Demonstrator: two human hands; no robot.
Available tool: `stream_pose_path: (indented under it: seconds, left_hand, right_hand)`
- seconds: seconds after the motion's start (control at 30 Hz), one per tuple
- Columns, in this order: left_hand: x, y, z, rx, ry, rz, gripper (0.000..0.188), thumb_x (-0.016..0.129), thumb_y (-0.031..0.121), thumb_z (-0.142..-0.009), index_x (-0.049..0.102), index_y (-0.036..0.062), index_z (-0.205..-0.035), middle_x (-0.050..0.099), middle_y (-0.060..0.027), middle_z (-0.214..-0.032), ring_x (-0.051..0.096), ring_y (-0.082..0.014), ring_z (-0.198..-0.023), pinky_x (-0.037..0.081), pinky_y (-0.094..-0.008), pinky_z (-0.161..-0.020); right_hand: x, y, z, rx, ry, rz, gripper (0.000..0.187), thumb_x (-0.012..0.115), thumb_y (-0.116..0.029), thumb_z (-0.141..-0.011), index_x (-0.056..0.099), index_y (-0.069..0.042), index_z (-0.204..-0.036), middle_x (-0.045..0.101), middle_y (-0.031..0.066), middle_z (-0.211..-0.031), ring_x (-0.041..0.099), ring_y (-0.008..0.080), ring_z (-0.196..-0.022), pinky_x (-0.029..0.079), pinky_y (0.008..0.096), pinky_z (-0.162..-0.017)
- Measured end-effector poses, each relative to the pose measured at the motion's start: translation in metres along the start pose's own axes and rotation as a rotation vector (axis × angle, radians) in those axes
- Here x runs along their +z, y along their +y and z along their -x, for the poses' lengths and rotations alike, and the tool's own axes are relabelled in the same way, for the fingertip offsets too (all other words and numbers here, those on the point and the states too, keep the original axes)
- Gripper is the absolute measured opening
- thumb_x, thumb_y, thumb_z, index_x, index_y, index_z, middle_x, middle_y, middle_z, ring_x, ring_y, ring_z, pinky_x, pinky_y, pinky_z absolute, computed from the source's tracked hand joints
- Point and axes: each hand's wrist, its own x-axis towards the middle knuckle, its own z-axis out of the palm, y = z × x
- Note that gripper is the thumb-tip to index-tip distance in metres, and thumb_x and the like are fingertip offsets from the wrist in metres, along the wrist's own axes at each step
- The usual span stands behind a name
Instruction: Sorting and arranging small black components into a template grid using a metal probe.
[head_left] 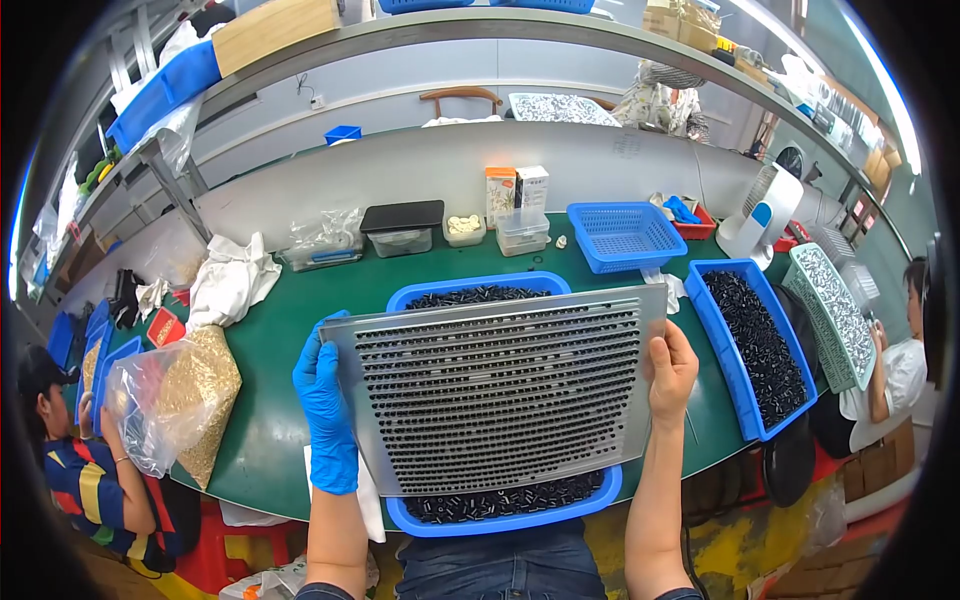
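Observation:
Between my two hands I hold up a clear, flat plate (500,400) with many rows of small slots or holes; dark bits show along the rows. My left hand (328,400), in a blue glove, grips its left edge. Bare, my right hand (670,375) is closed on the right edge, thumb on the near face. Under the plate stands a blue tray (612,490) with small black tube-like pieces (500,500); the plate hides its middle. Whether the plate touches the tray, I cannot tell.
Right of the plate is a blue basket (708,345) of black pieces. At the back stand an empty-looking blue basket (625,238), a black-lidded box (402,215) and a white fan (762,215). A bag of tan pieces (205,385) lies left. Co-workers sit at both sides.

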Motion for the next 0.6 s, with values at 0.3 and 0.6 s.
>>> stream_pose_path:
  seconds: [0.3,0.6]
  left_hand:
    - [0.013,0.001,-0.004,-0.049,-0.022,0.004,0.041,0.05,0.012,-0.098,0.052,-0.0029,-0.137,0.055,-0.0131,-0.138,0.05,-0.0213,-0.127,0.035,-0.0345,-0.111]
    - [0.012,-0.022,-0.019,-0.134,-0.039,0.013,0.045,0.05,0.013,-0.099,0.046,-0.0021,-0.141,0.048,-0.0125,-0.145,0.042,-0.0203,-0.135,0.028,-0.0331,-0.115]
  right_hand:
    - [0.003,-0.002,-0.002,0.013,0.013,0.026,0.042,0.063,-0.032,-0.096,0.061,0.004,-0.119,0.051,-0.0097,-0.074,0.037,-0.0012,-0.058,0.024,0.0168,-0.05]
    - [-0.003,0.02,-0.01,0.125,-0.002,-0.008,0.03,0.063,-0.022,-0.096,0.063,0.001,-0.115,0.053,-0.0075,-0.073,0.038,0.0,-0.055,0.024,0.0186,-0.047]
